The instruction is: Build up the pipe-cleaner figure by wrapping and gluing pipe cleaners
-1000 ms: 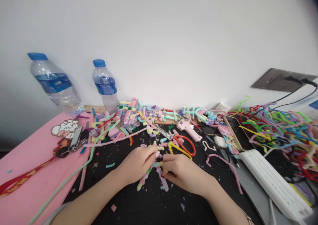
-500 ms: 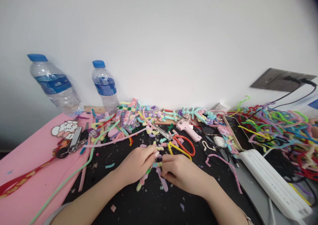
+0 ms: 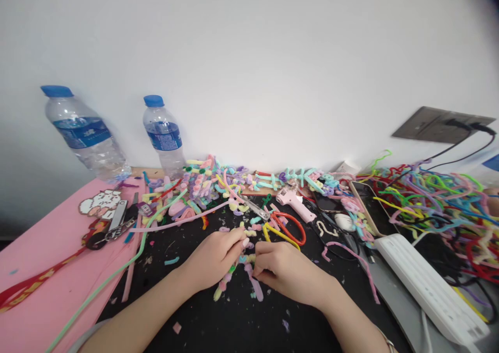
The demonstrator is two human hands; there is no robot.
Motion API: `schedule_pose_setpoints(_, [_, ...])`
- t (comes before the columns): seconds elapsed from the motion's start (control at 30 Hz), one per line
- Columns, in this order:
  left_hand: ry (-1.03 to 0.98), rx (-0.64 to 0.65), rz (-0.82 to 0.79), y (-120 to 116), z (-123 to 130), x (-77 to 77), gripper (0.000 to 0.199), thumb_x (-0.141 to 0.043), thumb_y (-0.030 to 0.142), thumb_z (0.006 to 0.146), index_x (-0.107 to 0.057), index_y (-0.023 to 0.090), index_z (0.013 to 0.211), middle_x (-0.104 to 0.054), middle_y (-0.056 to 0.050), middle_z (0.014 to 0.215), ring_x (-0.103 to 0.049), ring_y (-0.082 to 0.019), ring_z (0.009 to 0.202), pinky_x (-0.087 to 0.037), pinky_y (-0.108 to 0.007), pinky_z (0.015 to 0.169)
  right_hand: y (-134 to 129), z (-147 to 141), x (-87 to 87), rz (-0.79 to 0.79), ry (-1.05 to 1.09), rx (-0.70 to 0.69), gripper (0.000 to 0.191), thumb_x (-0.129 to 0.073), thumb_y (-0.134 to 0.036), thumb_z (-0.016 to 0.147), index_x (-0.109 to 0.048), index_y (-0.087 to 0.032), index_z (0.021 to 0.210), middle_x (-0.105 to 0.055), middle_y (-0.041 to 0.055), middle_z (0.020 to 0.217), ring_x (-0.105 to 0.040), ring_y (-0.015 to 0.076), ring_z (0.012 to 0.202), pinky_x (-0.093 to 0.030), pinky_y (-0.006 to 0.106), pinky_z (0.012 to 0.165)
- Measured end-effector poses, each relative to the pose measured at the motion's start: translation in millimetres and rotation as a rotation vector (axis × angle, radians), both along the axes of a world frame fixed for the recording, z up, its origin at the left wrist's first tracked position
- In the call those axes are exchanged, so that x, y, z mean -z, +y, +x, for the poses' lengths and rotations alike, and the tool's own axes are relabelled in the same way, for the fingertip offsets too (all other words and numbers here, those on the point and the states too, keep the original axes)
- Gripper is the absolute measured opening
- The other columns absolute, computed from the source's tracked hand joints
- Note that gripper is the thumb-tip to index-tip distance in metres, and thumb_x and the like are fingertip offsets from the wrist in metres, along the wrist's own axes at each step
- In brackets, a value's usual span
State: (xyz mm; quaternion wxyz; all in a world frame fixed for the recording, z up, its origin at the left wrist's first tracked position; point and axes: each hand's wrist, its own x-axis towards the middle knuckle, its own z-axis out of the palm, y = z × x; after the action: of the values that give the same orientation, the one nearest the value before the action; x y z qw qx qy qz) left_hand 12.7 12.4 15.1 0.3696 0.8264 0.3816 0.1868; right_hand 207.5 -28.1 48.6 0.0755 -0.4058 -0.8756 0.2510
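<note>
A small piece of twisted pastel pipe cleaners (image 3: 255, 283) lies low over the black mat, with a yellow-green and pink strand and a purple strand pointing toward me. My left hand (image 3: 218, 254) pinches its left side between thumb and fingers. On its right side my right hand (image 3: 284, 270) is closed, fingers curled against the piece. The fingers partly hide its middle. Just beyond my hands are scissors (image 3: 292, 228) with red and yellow handles, their blades pointing away to the left.
A pink glue gun (image 3: 296, 203) lies behind the scissors. Pipe-cleaner pieces (image 3: 200, 184) line the wall. Two bottles (image 3: 163, 134) stand at the back left. A pink board (image 3: 50, 259) is at left; a white power strip (image 3: 431, 290), a phone (image 3: 372, 207) and tangled pipe cleaners (image 3: 448, 197) are at right.
</note>
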Motion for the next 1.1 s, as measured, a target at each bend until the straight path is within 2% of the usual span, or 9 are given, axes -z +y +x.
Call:
schedule_pose_setpoints(0.2, [0.006, -0.004, -0.001, 0, 0, -1.3, 0.026, -0.033, 0.028, 0.096, -0.042, 0.020, 0.073, -0.047, 0.005, 0.057, -0.046, -0.012, 0.054, -0.028, -0.024, 0.054, 2, 3, -2.5, -0.059, 0.133, 0.042, 0.014, -0.058, -0.011, 0.085, -0.069, -0.018, 0.079, -0.058, 0.0002, 0.082, -0.057, 0.0111, 0.073, -0.041, 0.019, 0.065])
schedule_pose_setpoints(0.3, [0.007, 0.001, -0.003, 0, 0, -1.7, 0.027, -0.033, 0.028, 0.096, -0.042, 0.020, 0.072, -0.047, 0.005, 0.058, -0.046, -0.012, 0.054, -0.028, -0.024, 0.055, 5, 7, -2.7, 0.018, 0.255, 0.117, 0.013, -0.058, -0.013, 0.086, -0.068, -0.018, 0.080, -0.058, 0.0011, 0.082, -0.057, 0.0126, 0.078, -0.043, 0.021, 0.071])
schedule_pose_setpoints(0.37, [0.008, 0.006, 0.006, 1, 0, -1.6, 0.027, -0.033, 0.028, 0.096, -0.043, 0.020, 0.073, -0.048, 0.004, 0.058, -0.047, -0.012, 0.055, -0.029, -0.024, 0.056, 9, 12, -1.2, 0.130, 0.320, 0.249, 0.014, -0.056, -0.014, 0.087, -0.066, -0.018, 0.079, -0.058, 0.0018, 0.081, -0.056, 0.0136, 0.079, -0.043, 0.022, 0.071])
schedule_pose_setpoints(0.43, [0.010, 0.013, 0.011, 1, 0, -1.4, 0.026, -0.033, 0.027, 0.096, -0.043, 0.020, 0.073, -0.049, 0.004, 0.058, -0.047, -0.012, 0.056, -0.029, -0.024, 0.057, 14, 19, 2.0, 0.262, 0.331, 0.441, 0.017, -0.052, -0.015, 0.089, -0.064, -0.017, 0.077, -0.056, 0.0024, 0.078, -0.055, 0.0139, 0.074, -0.042, 0.024, 0.067])
schedule_pose_setpoints(0.5, [0.013, 0.015, 0.011, 1, 0, -1.7, 0.027, -0.033, 0.027, 0.096, -0.042, 0.019, 0.072, -0.049, 0.004, 0.057, -0.047, -0.012, 0.055, -0.029, -0.024, 0.057, 19, 27, 6.3, 0.370, 0.276, 0.616, 0.019, -0.050, -0.016, 0.089, -0.063, -0.017, 0.076, -0.055, 0.0026, 0.076, -0.053, 0.0142, 0.068, -0.040, 0.025, 0.063])
schedule_pose_setpoints(0.57, [0.014, 0.015, 0.008, 0, 0, -2.4, 0.028, -0.032, 0.027, 0.097, -0.042, 0.019, 0.072, -0.048, 0.005, 0.057, -0.047, -0.012, 0.055, -0.028, -0.024, 0.057, 24, 35, 10.7, 0.405, 0.189, 0.705, 0.016, -0.052, -0.016, 0.087, -0.064, -0.017, 0.076, -0.056, 0.0024, 0.075, -0.053, 0.0145, 0.067, -0.039, 0.025, 0.062])
schedule_pose_setpoints(0.7, [0.008, 0.013, 0.009, -1, 0, -3.5, 0.028, -0.031, 0.027, 0.097, -0.042, 0.019, 0.073, -0.048, 0.004, 0.057, -0.047, -0.012, 0.055, -0.028, -0.024, 0.056, 28, 41, 15.7, 0.339, 0.027, 0.711, 0.009, -0.060, -0.016, 0.081, -0.068, -0.019, 0.077, -0.058, 0.0015, 0.078, -0.055, 0.0145, 0.066, -0.038, 0.025, 0.060])
schedule_pose_setpoints(0.87, [-0.002, 0.016, 0.015, -1, -1, -3.6, 0.027, -0.033, 0.026, 0.096, -0.042, 0.019, 0.072, -0.048, 0.005, 0.057, -0.047, -0.012, 0.055, -0.028, -0.024, 0.056, 27, 34, 15.8, 0.271, -0.092, 0.670, 0.013, -0.061, -0.017, 0.082, -0.072, -0.022, 0.083, -0.060, 0.0017, 0.083, -0.059, 0.0155, 0.072, -0.039, 0.025, 0.061])
schedule_pose_setpoints(1.1, [-0.001, 0.009, 0.013, -1, 0, -3.8, 0.027, -0.033, 0.027, 0.096, -0.042, 0.019, 0.071, -0.047, 0.005, 0.056, -0.046, -0.012, 0.054, -0.028, -0.024, 0.055, 26, 31, 19.9, 0.285, -0.124, 0.697, 0.014, -0.059, -0.019, 0.083, -0.073, -0.022, 0.083, -0.062, 0.0024, 0.083, -0.059, 0.0154, 0.069, -0.037, 0.024, 0.058])
